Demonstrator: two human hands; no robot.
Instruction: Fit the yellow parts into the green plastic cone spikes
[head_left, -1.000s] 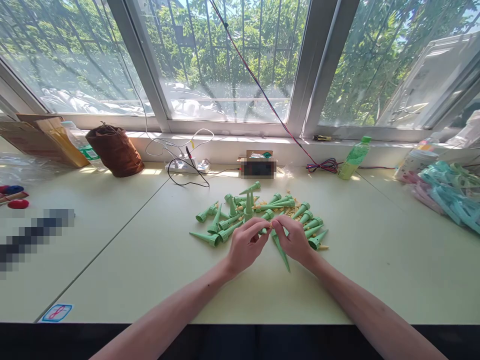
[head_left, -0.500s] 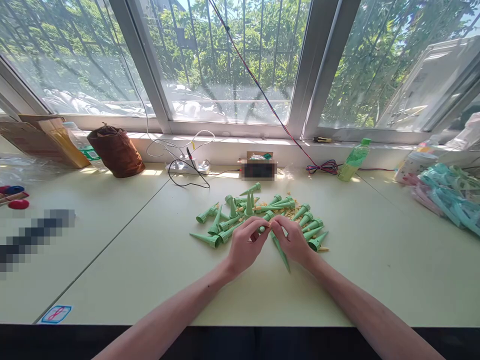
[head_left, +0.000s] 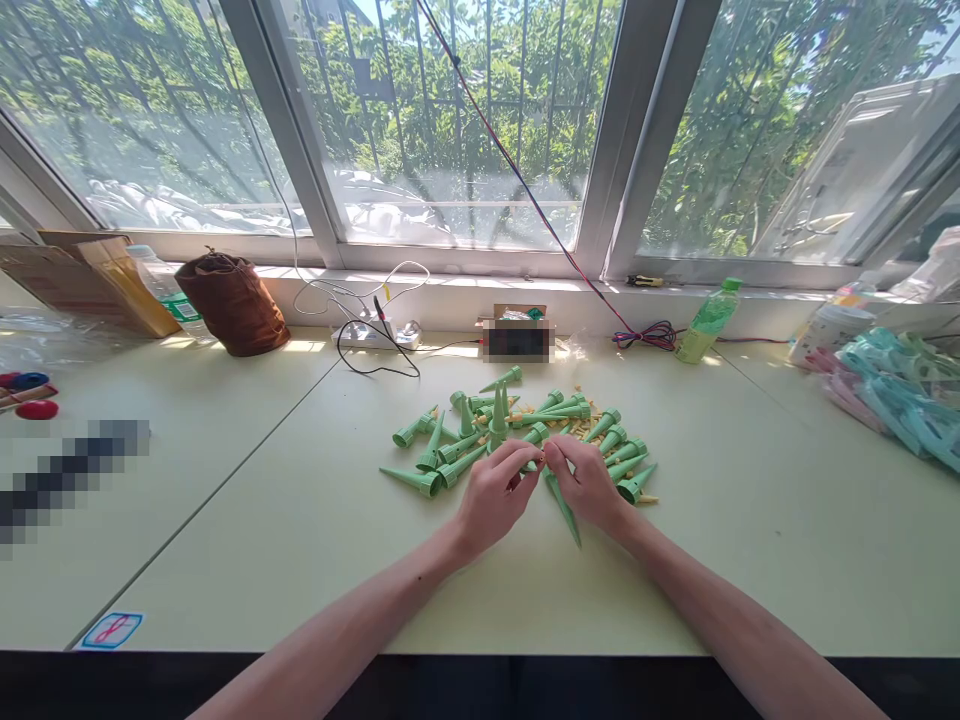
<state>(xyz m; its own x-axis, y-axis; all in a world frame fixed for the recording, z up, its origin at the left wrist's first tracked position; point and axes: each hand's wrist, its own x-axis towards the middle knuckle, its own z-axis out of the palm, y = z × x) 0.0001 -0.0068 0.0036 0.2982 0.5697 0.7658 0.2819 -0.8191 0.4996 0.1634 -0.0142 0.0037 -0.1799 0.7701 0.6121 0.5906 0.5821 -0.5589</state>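
Observation:
My left hand (head_left: 496,492) is closed around a green plastic watering spike (head_left: 530,466), of which only a short piece shows between the fingers. Against it, my right hand (head_left: 589,484) pinches with thumb and forefinger; whatever lies in that pinch is too small and hidden to make out. Below the right hand, another green spike (head_left: 564,512) points toward me. Around both hands lies a pile of such spikes, with hollow ribbed caps and long tapered tips. Two of them (head_left: 498,412) stand upright behind the left hand. Small yellowish pegs (head_left: 586,424) are scattered among the pile.
At the back stand a brown cloth bag (head_left: 231,305), a power strip (head_left: 367,334) with cables, a small box (head_left: 517,335) and a green bottle (head_left: 708,322). Plastic bags (head_left: 892,380) lie at the right. A blurred dark object (head_left: 75,475) is on the left.
My left fingers have turned slightly, so less of the held spike shows. Both hands have shifted very little, still meeting fingertip to fingertip. The pile looks the same.

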